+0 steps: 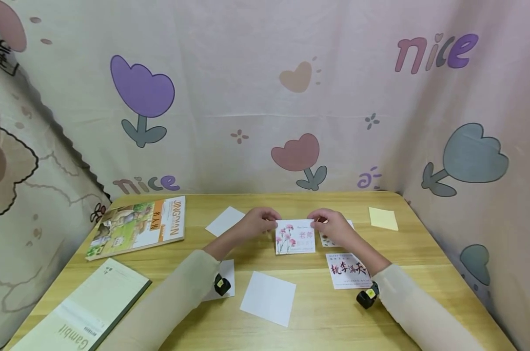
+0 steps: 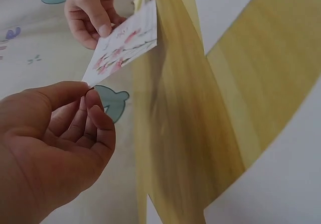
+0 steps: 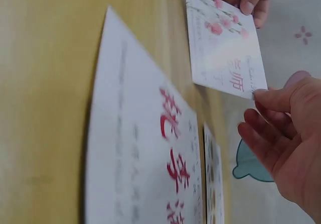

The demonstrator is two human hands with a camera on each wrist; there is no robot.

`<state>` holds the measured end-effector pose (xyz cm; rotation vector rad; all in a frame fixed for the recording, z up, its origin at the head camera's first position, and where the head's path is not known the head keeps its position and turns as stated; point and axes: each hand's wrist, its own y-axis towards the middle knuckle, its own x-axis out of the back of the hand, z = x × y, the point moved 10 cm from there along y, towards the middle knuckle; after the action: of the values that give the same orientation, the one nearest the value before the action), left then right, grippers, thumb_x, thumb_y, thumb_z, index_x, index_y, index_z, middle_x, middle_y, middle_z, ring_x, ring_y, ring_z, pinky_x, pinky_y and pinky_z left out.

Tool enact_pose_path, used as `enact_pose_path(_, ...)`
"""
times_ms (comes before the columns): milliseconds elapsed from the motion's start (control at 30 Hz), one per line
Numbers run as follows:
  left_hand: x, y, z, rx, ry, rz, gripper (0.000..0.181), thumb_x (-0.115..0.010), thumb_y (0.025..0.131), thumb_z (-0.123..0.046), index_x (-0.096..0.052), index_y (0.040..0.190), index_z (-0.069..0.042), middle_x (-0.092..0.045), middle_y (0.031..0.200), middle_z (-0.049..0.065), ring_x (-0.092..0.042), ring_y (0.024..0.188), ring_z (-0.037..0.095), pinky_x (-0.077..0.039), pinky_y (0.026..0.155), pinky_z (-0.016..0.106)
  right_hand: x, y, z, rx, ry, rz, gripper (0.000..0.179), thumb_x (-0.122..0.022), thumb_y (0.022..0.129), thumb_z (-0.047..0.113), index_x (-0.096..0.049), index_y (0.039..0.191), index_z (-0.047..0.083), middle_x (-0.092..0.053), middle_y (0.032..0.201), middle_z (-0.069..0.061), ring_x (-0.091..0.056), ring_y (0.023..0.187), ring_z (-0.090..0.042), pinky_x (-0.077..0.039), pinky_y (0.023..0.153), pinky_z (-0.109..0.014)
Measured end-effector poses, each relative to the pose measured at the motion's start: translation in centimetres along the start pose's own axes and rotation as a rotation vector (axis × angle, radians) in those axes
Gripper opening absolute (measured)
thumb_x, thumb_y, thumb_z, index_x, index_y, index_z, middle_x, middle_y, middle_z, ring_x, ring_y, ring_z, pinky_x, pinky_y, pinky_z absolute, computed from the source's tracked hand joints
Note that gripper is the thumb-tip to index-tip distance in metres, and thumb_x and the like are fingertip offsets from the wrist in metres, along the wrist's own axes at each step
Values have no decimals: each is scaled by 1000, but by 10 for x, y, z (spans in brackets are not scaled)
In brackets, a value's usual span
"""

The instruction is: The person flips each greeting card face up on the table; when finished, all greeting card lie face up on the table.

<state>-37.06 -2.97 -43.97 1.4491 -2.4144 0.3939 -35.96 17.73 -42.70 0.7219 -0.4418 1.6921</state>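
Observation:
A white card with pink carnations and red lettering (image 1: 294, 237) is held up between both hands, over the back middle of the table. At its upper left corner, the left hand (image 1: 259, 222) pinches it between thumb and forefinger. The right hand (image 1: 332, 226) pinches the upper right corner, its other fingers loosely bent in the right wrist view. Behind the right hand lies another printed card (image 1: 330, 240), partly covered. Below the right forearm a card with large dark red characters (image 1: 345, 269) lies face up, its right edge hidden by the arm.
Blank white cards lie at front centre (image 1: 268, 298), under the left wrist (image 1: 227, 278) and back left (image 1: 224, 220). A yellow sticky note (image 1: 383, 219) is at back right. A magazine (image 1: 137, 226) and a pale green notebook (image 1: 85, 307) occupy the left side. A printed curtain (image 1: 229, 87) hangs behind.

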Motion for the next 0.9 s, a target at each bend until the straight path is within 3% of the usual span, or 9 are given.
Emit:
enact_pose_path(200,-2,14,2,0,74,15,13,-63,97,-9,-70,108,-8,-66,99,6,-61,85,20,-54,77,34,-1,7,-7,3,-37,38,19,-66,97,15,-71,116,14,-66,102,-4,-58,90,-22,-54,69,-31)
enact_pose_path(400,-7,23,-3,-56,199,46,12,-66,95,-9,-70,106,-6,-68,99,6,-60,88,18,-50,76,29,-2,10,-14,7,-75,62,17,-66,98,15,-71,114,16,-64,100,-3,-59,83,-20,-54,67,-32)
enact_pose_path(900,-6,40,14,23,318,35,8,-67,95,-10,-70,103,-8,-66,99,5,-56,86,19,-48,73,27,-13,32,-31,1,-120,99,16,-70,95,15,-74,109,18,-63,105,-2,-57,97,-20,-51,86,-36)
